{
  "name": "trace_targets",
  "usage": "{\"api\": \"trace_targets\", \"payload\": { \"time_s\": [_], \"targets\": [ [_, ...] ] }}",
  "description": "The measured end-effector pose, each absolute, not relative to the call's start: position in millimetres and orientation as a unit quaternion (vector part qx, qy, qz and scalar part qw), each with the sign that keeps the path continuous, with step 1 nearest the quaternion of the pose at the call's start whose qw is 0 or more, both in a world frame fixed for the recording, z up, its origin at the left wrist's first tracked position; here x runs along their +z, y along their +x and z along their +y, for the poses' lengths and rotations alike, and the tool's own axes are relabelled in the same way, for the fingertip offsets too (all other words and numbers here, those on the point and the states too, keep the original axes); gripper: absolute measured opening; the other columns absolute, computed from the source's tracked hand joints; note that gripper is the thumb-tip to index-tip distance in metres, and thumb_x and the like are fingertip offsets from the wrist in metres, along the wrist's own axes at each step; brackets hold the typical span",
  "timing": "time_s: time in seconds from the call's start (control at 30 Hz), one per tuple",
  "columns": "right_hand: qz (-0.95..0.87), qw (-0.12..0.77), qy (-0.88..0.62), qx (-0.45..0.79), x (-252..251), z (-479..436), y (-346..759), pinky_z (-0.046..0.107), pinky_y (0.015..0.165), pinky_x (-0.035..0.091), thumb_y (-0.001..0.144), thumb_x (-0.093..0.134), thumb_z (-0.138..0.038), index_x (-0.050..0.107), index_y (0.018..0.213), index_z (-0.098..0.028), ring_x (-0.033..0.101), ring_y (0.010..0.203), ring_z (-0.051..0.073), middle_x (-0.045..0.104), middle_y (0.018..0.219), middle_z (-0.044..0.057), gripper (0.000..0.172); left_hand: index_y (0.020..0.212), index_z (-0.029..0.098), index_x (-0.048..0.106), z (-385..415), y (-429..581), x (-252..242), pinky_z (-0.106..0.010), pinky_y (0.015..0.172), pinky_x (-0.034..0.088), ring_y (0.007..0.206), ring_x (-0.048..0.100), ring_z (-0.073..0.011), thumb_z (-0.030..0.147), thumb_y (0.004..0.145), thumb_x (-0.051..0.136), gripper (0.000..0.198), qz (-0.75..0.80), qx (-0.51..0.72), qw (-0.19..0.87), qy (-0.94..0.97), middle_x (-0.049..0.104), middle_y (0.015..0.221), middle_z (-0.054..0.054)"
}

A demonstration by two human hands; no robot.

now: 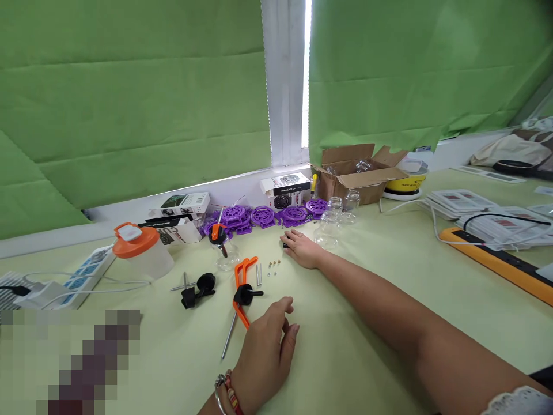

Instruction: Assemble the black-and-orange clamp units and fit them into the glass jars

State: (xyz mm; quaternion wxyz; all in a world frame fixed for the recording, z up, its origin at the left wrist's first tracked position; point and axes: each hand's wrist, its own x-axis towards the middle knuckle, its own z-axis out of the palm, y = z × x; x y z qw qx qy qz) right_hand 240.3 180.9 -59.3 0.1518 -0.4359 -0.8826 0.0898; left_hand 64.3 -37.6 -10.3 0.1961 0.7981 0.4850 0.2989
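Note:
My right hand is stretched far over the table, its fingers closing on a small black part that is mostly hidden beneath them. Nearer to me, my left hand hovers or rests with fingers loosely bent, thumb apart, and nothing in it. Just beyond it lies an orange frame with a black knob piece and a long metal rod. Two short metal pins and several tiny brass pieces lie between the hands. Black plastic parts with rods are at the left.
Several purple round parts line the back, near printed boxes. Glass jars stand before an open cardboard box. An orange-lidded container and a power strip are left; an orange-black bar is right.

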Motion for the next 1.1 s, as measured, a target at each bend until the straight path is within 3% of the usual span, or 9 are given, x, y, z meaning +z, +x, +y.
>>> {"api": "trace_targets", "payload": {
  "time_s": [0.2,0.33,0.43,0.53,0.63,0.73,0.87,0.97,1.1],
  "targets": [
    [-0.881,0.162,-0.436,0.085,-66,184,239,0.048,0.111,0.023,0.092,0.035,-0.044,0.036,0.141,-0.016,0.02,0.138,0.032,0.03,0.149,0.013,0.056,0.117,0.019,0.047,-32,56,-4,-0.029,0.065,0.051,0.071,0.062,-0.0148,0.023,0.088,0.042,0.029,0.502,0.304,0.123,0.8,0.065,0.098,-0.008],
    [-0.875,0.185,-0.444,0.059,-60,176,240,0.048,0.112,0.017,0.09,0.037,-0.048,0.026,0.145,-0.017,0.014,0.14,0.03,0.02,0.152,0.011,0.064,0.101,0.02,0.055,-18,28,9,-0.03,0.062,0.047,0.074,0.062,-0.0188,0.032,0.088,0.04,0.023,0.655,0.288,0.035,0.698,0.064,0.088,-0.006],
    [-0.873,0.252,-0.417,0.03,-45,158,236,0.048,0.113,0.015,0.091,0.039,-0.043,0.035,0.141,-0.013,0.017,0.14,0.029,0.025,0.15,0.013,0.058,0.098,0.02,0.055,-8,7,15,-0.028,0.054,0.041,0.075,0.062,-0.022,0.044,0.082,0.046,0.03,0.76,0.206,0.074,0.612,0.063,0.092,-0.007],
    [-0.856,0.341,-0.385,0.054,-27,125,224,0.047,0.108,0.024,0.093,0.036,-0.036,0.054,0.125,-0.015,0.033,0.131,0.028,0.043,0.14,0.014,0.042,0.088,0.02,0.056,-2,-3,15,-0.026,0.05,0.036,0.07,0.061,-0.0216,0.049,0.075,0.053,0.031,0.768,0.131,0.167,0.604,0.064,0.08,-0.004],
    [-0.841,0.35,-0.36,0.2,-19,87,209,0.039,0.091,0.042,0.093,0.036,-0.037,0.065,0.097,-0.019,0.057,0.101,0.023,0.065,0.104,0.01,0.034,0.076,0.02,0.054,-2,-1,9,-0.024,0.049,0.031,0.062,0.057,-0.0186,0.038,0.074,0.054,0.018,0.758,0.112,0.18,0.618,0.062,0.07,-0.002],
    [-0.764,0.283,-0.409,0.412,-23,57,198,0.029,0.062,0.046,0.091,0.038,-0.042,0.062,0.081,-0.019,0.059,0.069,0.017,0.063,0.073,0.004,0.035,0.074,0.02,0.051,-5,6,4,-0.024,0.049,0.028,0.06,0.054,-0.0162,0.03,0.073,0.053,0.009,0.745,0.125,0.161,0.635,0.06,0.069,-0.001],
    [-0.63,0.272,-0.419,0.594,-29,40,196,0.025,0.056,0.043,0.085,0.051,-0.039,0.061,0.094,-0.018,0.057,0.064,0.013,0.062,0.078,0.002,0.025,0.075,0.021,0.05,-11,19,1,-0.023,0.052,0.028,0.06,0.051,-0.0143,0.017,0.07,0.05,0.006,0.686,0.151,0.176,0.69,0.057,0.068,0.001],
    [-0.566,0.279,-0.411,0.658,-29,40,205,0.025,0.055,0.041,0.073,0.066,-0.035,0.06,0.103,-0.015,0.054,0.06,0.011,0.063,0.078,0.002,0.036,0.078,0.021,0.049,-14,29,-1,-0.024,0.054,0.031,0.06,0.048,-0.0138,0.014,0.071,0.046,0.01,0.653,0.182,0.208,0.705,0.055,0.068,0.001],
    [-0.521,0.29,-0.331,0.731,-31,47,219,0.028,0.067,0.045,0.059,0.079,-0.027,0.063,0.104,-0.012,0.056,0.067,0.012,0.064,0.076,0.002,0.05,0.097,0.02,0.052,-12,32,-2,-0.025,0.056,0.036,0.06,0.048,-0.014,0.022,0.077,0.047,0.02,0.636,0.243,0.29,0.673,0.056,0.073,0.001]
  ]
}}
